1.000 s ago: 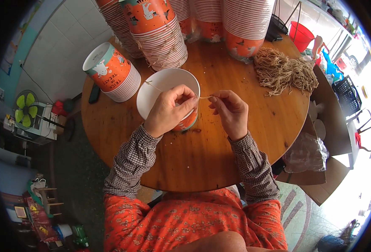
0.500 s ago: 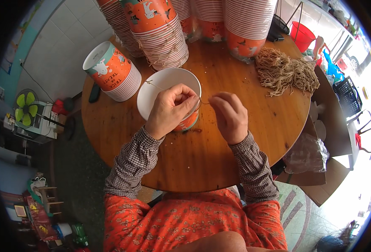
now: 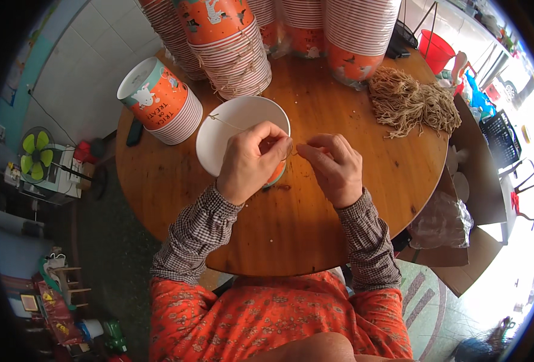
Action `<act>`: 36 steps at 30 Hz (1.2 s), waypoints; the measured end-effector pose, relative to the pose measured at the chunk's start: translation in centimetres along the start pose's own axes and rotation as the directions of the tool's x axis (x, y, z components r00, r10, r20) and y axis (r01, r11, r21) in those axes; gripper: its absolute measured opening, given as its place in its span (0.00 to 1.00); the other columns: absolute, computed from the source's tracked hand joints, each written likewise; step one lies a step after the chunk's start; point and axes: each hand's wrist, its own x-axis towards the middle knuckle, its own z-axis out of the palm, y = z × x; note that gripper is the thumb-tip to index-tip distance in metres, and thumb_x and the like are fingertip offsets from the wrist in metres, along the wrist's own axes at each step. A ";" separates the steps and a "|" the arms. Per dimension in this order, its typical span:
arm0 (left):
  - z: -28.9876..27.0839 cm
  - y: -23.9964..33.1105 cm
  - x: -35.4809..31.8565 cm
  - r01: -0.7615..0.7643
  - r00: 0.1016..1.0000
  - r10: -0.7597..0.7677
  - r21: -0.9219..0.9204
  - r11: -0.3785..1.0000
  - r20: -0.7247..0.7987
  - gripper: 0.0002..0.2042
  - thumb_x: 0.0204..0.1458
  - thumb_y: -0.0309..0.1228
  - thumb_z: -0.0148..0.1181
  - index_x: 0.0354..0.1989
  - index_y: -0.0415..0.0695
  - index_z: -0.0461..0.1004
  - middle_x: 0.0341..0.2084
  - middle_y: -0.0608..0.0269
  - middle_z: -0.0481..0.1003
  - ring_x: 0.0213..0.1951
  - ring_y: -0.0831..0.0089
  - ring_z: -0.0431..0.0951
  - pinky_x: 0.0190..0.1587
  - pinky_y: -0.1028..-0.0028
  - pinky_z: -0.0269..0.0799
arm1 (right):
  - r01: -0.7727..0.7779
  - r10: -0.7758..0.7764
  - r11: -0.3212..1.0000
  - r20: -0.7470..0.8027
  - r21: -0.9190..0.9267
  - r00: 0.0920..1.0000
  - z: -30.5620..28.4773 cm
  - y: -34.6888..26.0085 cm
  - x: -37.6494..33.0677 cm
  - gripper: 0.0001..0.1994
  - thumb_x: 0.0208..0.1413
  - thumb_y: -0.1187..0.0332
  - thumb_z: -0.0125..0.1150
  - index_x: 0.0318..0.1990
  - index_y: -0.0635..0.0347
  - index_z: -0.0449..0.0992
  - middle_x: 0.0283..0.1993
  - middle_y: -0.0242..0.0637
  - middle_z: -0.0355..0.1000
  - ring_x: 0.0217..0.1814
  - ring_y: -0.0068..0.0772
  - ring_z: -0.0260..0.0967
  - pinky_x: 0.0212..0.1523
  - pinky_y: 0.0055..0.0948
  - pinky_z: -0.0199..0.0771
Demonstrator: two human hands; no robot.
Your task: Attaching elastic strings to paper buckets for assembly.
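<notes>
A white-lined paper bucket (image 3: 215,142) with an orange printed outside stands tilted in front of me on the round wooden table. A thin tan string (image 3: 227,123) is knotted at its left rim and runs across the mouth to my hands. My left hand (image 3: 249,161) is closed in a pinch on the string at the bucket's right rim. Just right of it, my right hand (image 3: 337,169) is closed too, thumb and forefinger pinching the string near its end. The fingers hide part of the string and the rim.
A nested bucket stack (image 3: 164,105) leans at the left beside a dark phone (image 3: 135,133). Taller stacks (image 3: 233,66) line the far side. A heap of tan strings (image 3: 415,102) lies far right. An open cardboard box (image 3: 439,241) sits beyond the table's right edge (image 3: 421,211).
My right hand has turned slightly and shifted a little right, its fingertips closer to the left hand's. My left hand has moved slightly right. The bucket has barely moved.
</notes>
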 end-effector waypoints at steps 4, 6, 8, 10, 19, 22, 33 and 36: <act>-0.1 0.1 -0.4 0.048 0.997 -0.048 0.005 0.999 0.065 0.06 0.53 0.26 0.61 0.32 0.35 0.75 0.22 0.61 0.77 0.25 0.77 0.77 0.29 0.78 0.72 | -0.075 0.078 0.993 -0.030 0.096 0.996 0.6 -0.5 0.2 0.12 0.39 0.76 0.64 0.36 0.53 0.79 0.34 0.29 0.70 0.31 0.30 0.69 0.28 0.28 0.73; -0.2 0.3 -0.3 0.024 0.997 -0.023 -0.003 1.000 0.079 0.06 0.53 0.26 0.61 0.32 0.35 0.75 0.22 0.61 0.77 0.25 0.78 0.76 0.28 0.79 0.71 | -0.126 0.134 0.978 -0.035 0.168 0.990 0.8 -0.7 0.2 0.10 0.42 0.76 0.64 0.35 0.54 0.79 0.33 0.30 0.71 0.31 0.31 0.69 0.27 0.29 0.72; -0.3 0.2 -0.4 -0.002 0.996 0.003 -0.010 1.000 0.092 0.06 0.53 0.26 0.62 0.33 0.35 0.76 0.22 0.62 0.78 0.24 0.80 0.76 0.28 0.79 0.71 | -0.144 0.154 0.974 -0.044 0.177 0.987 1.0 -0.8 0.2 0.10 0.43 0.76 0.64 0.35 0.55 0.79 0.32 0.31 0.71 0.31 0.32 0.69 0.28 0.29 0.72; -0.3 -0.1 -0.4 0.035 0.992 -0.026 -0.075 0.997 0.121 0.06 0.53 0.27 0.63 0.33 0.35 0.77 0.22 0.65 0.77 0.24 0.84 0.74 0.26 0.80 0.70 | -0.160 0.173 0.969 -0.055 0.189 0.983 1.1 -1.0 0.2 0.09 0.44 0.76 0.65 0.35 0.56 0.79 0.32 0.31 0.71 0.31 0.32 0.69 0.28 0.30 0.72; -1.2 0.1 -0.4 0.196 0.959 -0.144 -0.203 0.959 0.243 0.05 0.56 0.26 0.59 0.34 0.35 0.76 0.24 0.69 0.76 0.25 0.86 0.73 0.28 0.84 0.70 | -0.235 0.269 0.876 -0.023 0.422 0.963 1.2 -1.3 0.2 0.07 0.52 0.76 0.62 0.39 0.60 0.78 0.34 0.33 0.72 0.33 0.29 0.72 0.29 0.25 0.73; -1.3 0.0 -0.2 0.221 0.950 -0.137 -0.296 0.929 0.279 0.06 0.57 0.26 0.58 0.35 0.35 0.75 0.26 0.68 0.76 0.27 0.86 0.73 0.31 0.84 0.71 | -0.544 0.536 0.271 0.345 0.794 0.770 0.9 -1.4 0.2 0.07 0.60 0.74 0.55 0.44 0.63 0.75 0.38 0.31 0.73 0.32 0.20 0.71 0.28 0.20 0.74; -2.2 0.9 -0.5 0.247 0.921 -0.145 -0.256 0.935 0.361 0.06 0.60 0.27 0.54 0.37 0.36 0.73 0.28 0.66 0.76 0.30 0.84 0.75 0.36 0.83 0.72 | -0.671 0.283 0.214 0.612 0.710 0.738 0.4 -0.3 1.0 0.11 0.65 0.74 0.43 0.51 0.66 0.69 0.38 0.31 0.72 0.28 0.13 0.68 0.20 0.17 0.70; -2.3 1.1 -0.5 0.233 0.916 -0.128 -0.245 0.941 0.380 0.06 0.60 0.26 0.54 0.37 0.36 0.72 0.29 0.66 0.76 0.30 0.84 0.75 0.36 0.82 0.72 | -0.692 0.252 0.256 0.644 0.676 0.722 0.3 0.0 1.1 0.10 0.63 0.76 0.46 0.49 0.67 0.70 0.38 0.31 0.72 0.32 0.15 0.68 0.28 0.18 0.73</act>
